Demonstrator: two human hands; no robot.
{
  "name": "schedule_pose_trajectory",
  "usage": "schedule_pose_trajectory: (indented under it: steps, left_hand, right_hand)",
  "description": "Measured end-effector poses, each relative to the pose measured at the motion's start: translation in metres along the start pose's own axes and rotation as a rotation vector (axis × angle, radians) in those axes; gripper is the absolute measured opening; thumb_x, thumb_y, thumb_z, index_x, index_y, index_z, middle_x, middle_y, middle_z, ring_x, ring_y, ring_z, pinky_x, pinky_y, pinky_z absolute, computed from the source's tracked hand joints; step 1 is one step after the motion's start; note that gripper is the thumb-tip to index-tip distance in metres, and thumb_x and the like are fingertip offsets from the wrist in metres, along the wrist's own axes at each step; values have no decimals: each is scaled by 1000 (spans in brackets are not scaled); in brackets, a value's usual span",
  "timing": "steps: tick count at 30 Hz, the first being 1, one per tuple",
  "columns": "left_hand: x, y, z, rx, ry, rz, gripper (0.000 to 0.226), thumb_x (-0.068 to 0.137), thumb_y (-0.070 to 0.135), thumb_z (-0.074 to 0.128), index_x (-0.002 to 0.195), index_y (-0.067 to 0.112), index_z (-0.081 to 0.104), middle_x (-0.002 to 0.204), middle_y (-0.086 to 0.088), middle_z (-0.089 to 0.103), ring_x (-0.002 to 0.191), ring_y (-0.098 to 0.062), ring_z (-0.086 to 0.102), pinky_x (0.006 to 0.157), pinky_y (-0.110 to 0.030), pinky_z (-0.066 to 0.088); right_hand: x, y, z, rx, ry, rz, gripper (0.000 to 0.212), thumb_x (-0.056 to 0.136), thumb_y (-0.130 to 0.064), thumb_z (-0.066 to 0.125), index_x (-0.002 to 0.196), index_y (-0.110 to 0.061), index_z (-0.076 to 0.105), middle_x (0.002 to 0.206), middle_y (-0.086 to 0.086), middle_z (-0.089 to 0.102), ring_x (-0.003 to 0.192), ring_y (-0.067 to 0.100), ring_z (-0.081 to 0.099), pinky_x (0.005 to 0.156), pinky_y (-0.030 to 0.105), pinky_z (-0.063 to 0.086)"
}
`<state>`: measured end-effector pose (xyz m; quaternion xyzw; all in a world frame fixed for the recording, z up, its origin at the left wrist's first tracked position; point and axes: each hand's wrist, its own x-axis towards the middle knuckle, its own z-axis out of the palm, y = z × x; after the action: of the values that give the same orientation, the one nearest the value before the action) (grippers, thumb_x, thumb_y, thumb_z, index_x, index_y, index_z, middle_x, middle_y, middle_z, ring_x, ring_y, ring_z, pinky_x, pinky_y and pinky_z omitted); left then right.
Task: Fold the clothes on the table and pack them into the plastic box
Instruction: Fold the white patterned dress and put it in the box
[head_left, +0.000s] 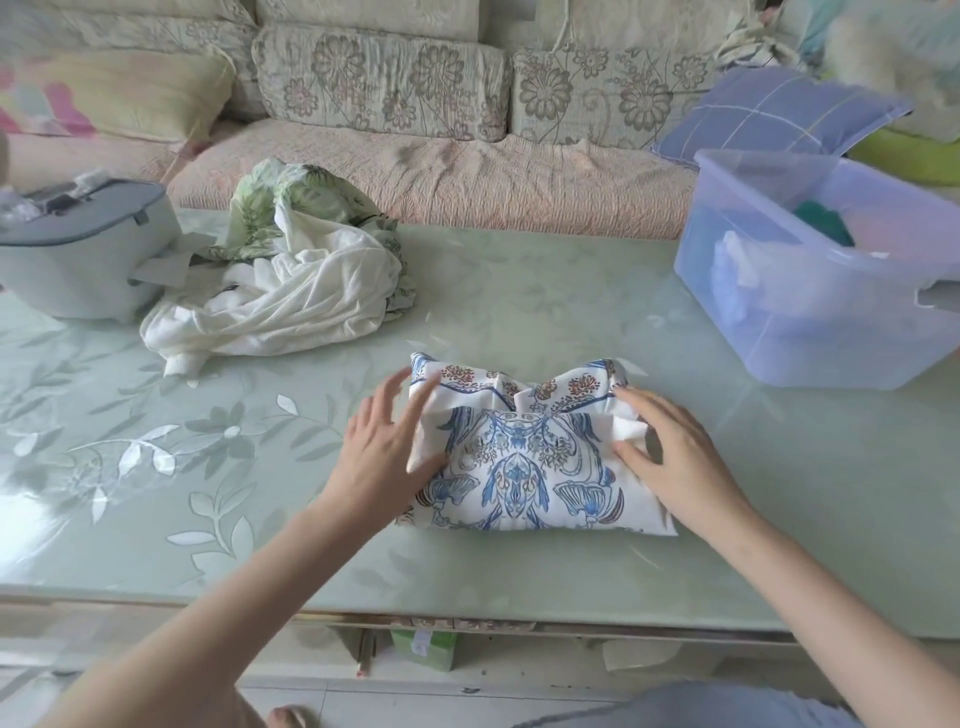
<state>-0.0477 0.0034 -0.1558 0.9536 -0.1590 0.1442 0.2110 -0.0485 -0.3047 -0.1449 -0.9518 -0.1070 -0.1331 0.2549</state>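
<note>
A folded white garment with a blue and red floral print (524, 457) lies on the green glass table (260, 519) in front of me. My left hand (384, 447) rests against its left edge with fingers spread and nearly straight. My right hand (675, 457) lies on its right edge, fingertips touching a white fold. An unfolded pile of white and green-leaf clothes (291, 280) sits at the back left. The clear plastic box (810, 312) stands at the right with some folded clothes inside.
A pale grey appliance (78, 249) stands at the table's left edge beside the pile. A floral sofa (415, 156) runs behind the table, with a blue checked pillow (769, 114) behind the box. A green carton (423, 649) sits on the shelf under the table.
</note>
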Motion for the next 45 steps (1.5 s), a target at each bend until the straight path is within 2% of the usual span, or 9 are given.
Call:
schedule_pose_trajectory:
  steps: [3,9,17,21,24,31,35,39,45]
  left_hand:
    - [-9,0,-8,22,-155,382,66,88,16,45,147,38,25,153,11,25,143,-4,11,120,-39,6]
    - [-17,-26,-3,103,-365,346,96,74,86,29,151,34,7,157,16,11,143,2,7,119,-40,-4]
    - [3,-34,4,23,2,338,43,79,48,50,104,18,70,100,4,72,106,-23,63,102,-29,28]
    - [18,-8,-2,-234,83,-113,52,91,44,50,51,11,43,55,-10,49,70,-24,48,59,-31,24]
    - [30,2,0,-237,-12,-387,40,96,40,47,68,12,41,62,-7,47,68,-33,45,53,-36,25]
    - [10,4,13,125,38,-235,60,91,42,54,143,19,34,129,-9,51,117,-31,45,95,-39,33]
    - [5,8,1,47,49,285,49,97,46,36,144,37,34,155,7,26,145,-17,17,116,-45,10]
    - [-6,-18,9,115,-282,345,79,83,78,26,150,40,8,157,18,11,143,2,10,119,-42,-2]
    - [1,-32,7,69,-171,352,70,73,53,55,137,28,42,130,10,58,121,-5,53,115,-43,15]
  right_hand:
    - [-13,-1,-8,176,-204,-210,47,92,-48,49,137,-33,45,145,-21,37,136,-4,31,112,13,18]
    - [-24,14,-11,-118,-543,-202,113,62,-77,64,146,-48,-6,144,-43,-9,132,-19,-18,107,4,-4]
    - [-12,22,1,168,-109,-122,38,80,-15,58,105,-42,49,98,-44,57,125,-24,22,113,12,-2]
    - [4,-3,-3,562,70,135,14,94,-8,55,83,-15,60,83,-7,58,90,-10,54,90,20,39]
    - [14,-4,6,346,136,269,27,93,-22,60,69,-11,53,56,-1,51,57,16,50,59,30,34]
    - [-4,-1,18,-175,221,227,55,79,-19,72,131,-18,51,115,3,62,107,28,48,86,36,24]
    - [-9,-18,2,-120,-41,-142,58,92,-50,39,147,-38,27,156,-18,17,143,5,10,110,27,6]
    - [-17,-6,1,-236,-553,-267,97,74,-85,33,147,-40,-14,153,-23,-20,138,-9,-21,116,20,-11]
    - [-14,2,-9,-168,-393,-218,90,77,-48,71,147,-39,15,149,-28,17,142,6,20,109,7,10]
